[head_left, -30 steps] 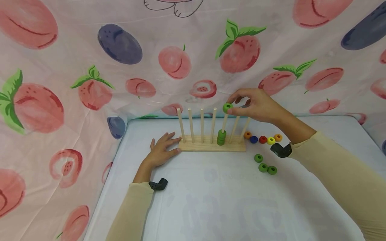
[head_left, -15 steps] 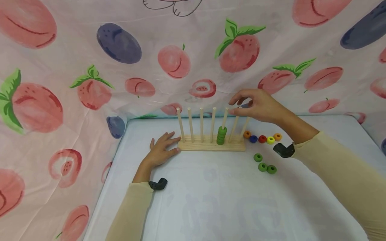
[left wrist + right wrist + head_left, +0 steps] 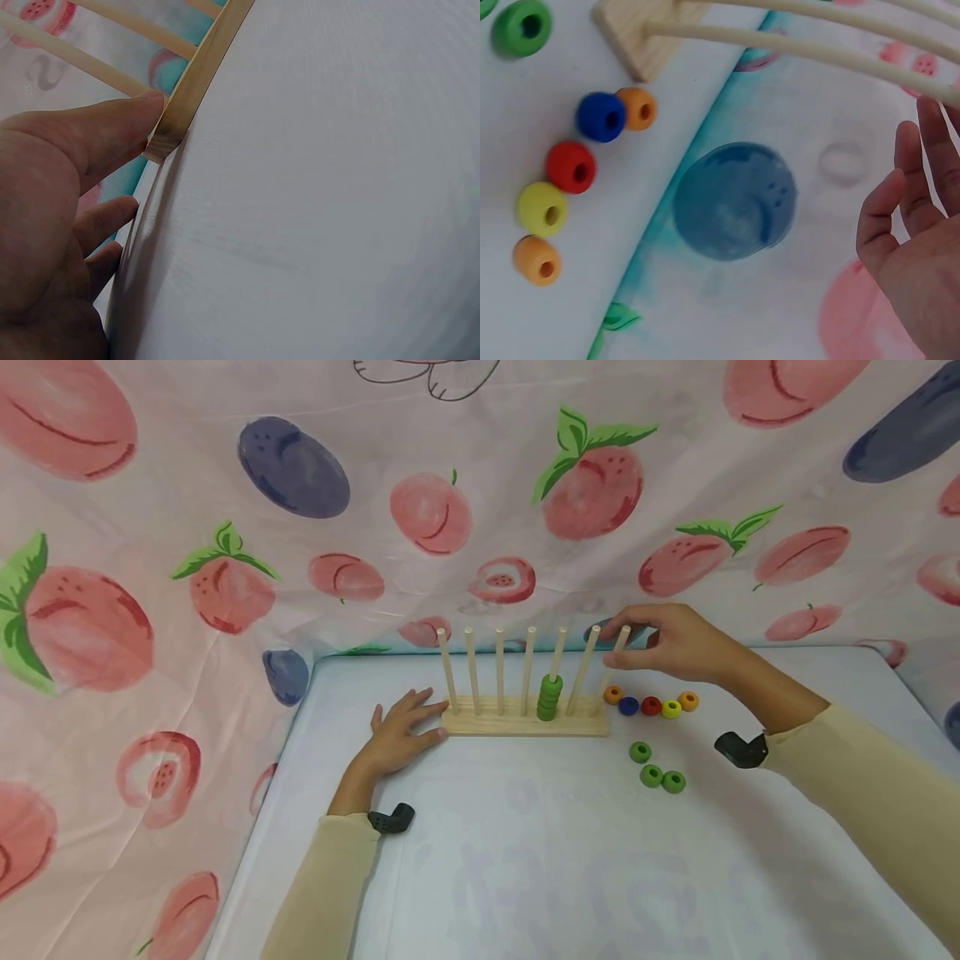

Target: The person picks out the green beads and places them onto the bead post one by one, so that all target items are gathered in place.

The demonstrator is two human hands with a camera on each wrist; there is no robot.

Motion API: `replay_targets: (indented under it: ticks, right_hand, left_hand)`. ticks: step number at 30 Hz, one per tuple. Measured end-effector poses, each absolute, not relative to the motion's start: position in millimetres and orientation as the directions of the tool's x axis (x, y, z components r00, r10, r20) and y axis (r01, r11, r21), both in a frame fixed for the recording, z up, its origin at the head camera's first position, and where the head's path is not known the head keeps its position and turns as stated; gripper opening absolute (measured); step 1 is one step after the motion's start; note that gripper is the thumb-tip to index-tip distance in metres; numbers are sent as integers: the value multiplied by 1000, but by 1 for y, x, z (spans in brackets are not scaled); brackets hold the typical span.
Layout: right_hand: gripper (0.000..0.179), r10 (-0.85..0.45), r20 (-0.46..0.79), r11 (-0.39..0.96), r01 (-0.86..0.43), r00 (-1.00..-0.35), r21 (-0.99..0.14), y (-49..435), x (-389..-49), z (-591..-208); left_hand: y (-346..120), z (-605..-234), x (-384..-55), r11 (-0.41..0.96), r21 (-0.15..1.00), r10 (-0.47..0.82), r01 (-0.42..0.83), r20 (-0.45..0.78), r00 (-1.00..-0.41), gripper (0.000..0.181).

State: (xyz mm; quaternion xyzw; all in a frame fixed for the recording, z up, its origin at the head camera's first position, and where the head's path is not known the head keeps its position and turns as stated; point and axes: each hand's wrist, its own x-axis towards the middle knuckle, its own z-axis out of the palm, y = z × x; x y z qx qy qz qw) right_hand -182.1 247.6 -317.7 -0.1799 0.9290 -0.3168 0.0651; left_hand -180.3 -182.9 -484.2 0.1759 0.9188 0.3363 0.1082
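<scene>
A wooden peg rack (image 3: 495,724) stands near the back of the table, with a row of upright pegs. Green beads (image 3: 550,697) are stacked on one peg right of the middle; the other pegs are bare. My left hand (image 3: 401,735) lies at the rack's left end, fingers spread. In the left wrist view its thumb (image 3: 124,124) touches the end of the base. By the tops of the rightmost pegs is my right hand (image 3: 682,643), fingers loosely bent with no bead between them. The right wrist view shows that hand (image 3: 922,247) beside the peg ends.
Two orange beads (image 3: 688,700), a blue bead (image 3: 628,706), a red bead (image 3: 651,706) and a yellow bead (image 3: 671,708) lie right of the rack. Closer to me are three loose green beads (image 3: 651,776). A fruit-print cloth (image 3: 427,577) hangs behind the table.
My right hand let go of a green bead, which slid down its peg onto the green stack. The hand then moved right and slightly down toward the last pegs. My left hand stayed put.
</scene>
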Motion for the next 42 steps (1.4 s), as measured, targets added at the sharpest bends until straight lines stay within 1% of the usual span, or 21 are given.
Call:
replay_targets:
  ticks: [8,16,21,29,34,37,42]
  right_hand:
    - [33,-366,-61,759,-259,-929,-598,265,-172,-333]
    - [35,-384,-110,739,-233,-917,-632,280,-163,-362]
    - [34,-410,-114,718,-244,-905,-652,288,-158,-382]
    - [38,-406,-164,702,-192,-899,-685,297,-150,-408]
    - [39,-397,-192,708,-166,-898,-686,301,-147,-423]
    - [39,-397,-205,711,-158,-895,-685,303,-145,-431]
    - [32,-425,-203,712,-187,-882,-676,306,-142,-441]
  left_hand:
    - [-184,-484,-180,711,659,394,247,-83,-915,56]
    - [-183,-484,-180,712,659,390,242,-85,-917,56]
    - [-183,-483,-179,712,659,390,243,-82,-917,57]
    - [-183,-485,-180,722,650,388,239,-93,-917,58]
    - [-184,-485,-180,727,645,385,234,-100,-918,58]
    - [-184,-485,-180,725,648,385,233,-102,-917,57]
    - [-184,-486,-181,721,652,387,235,-97,-917,57]
